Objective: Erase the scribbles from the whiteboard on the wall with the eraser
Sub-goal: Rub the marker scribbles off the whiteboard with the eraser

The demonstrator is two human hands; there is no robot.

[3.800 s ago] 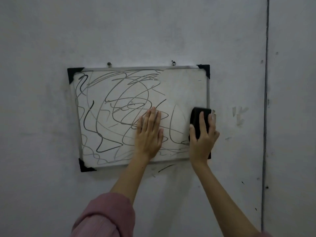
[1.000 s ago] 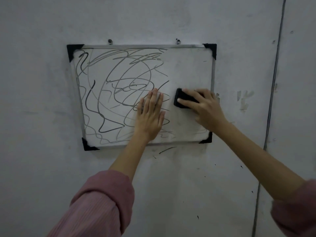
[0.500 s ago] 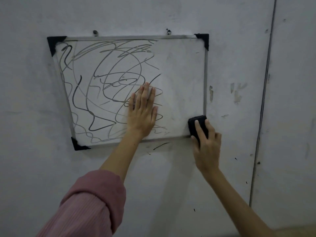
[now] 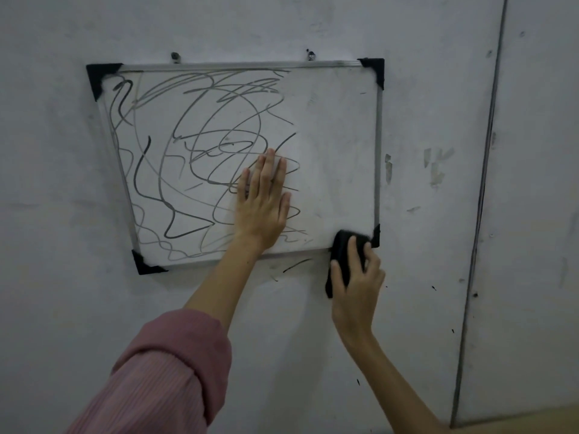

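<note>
1. My right hand (image 4: pixel 355 285) has its grip clenched around the eraser (image 4: pixel 344 252), fingers curled over its back and thumb on the near side. I judge that hold is there to press the pad flat while I drag it.

2. The eraser sits at the whiteboard's (image 4: pixel 338 126) lower right corner, straddling the bottom frame rail, so part of it lies on the board and part on the wall (image 4: pixel 313 324) below. I read this as the bottom end of a downward stroke.

3. My left hand (image 4: pixel 264 202) is up and to the left of that grip, released and spread flat with straight fingers on the board. I take it as a brace: the board hangs from two small hooks (image 4: pixel 175 57) at its top edge and looks skewed, so it would likely swing under the wiping.

4. The scribbles (image 4: pixel 194 158) all lie left of the grip, past the braced hand: dark and grey loops covering roughly the left two thirds of the board.

5. The strip directly above the grip is wiped, showing only a faint grey haze and a few specks.

6. Some line ends poke out just right of my flat palm, between it and the eraser. I judge the job to be about a third done.

7. A short dark stroke (image 4: pixel 296 265) marks the wall just left of the grip.
</note>
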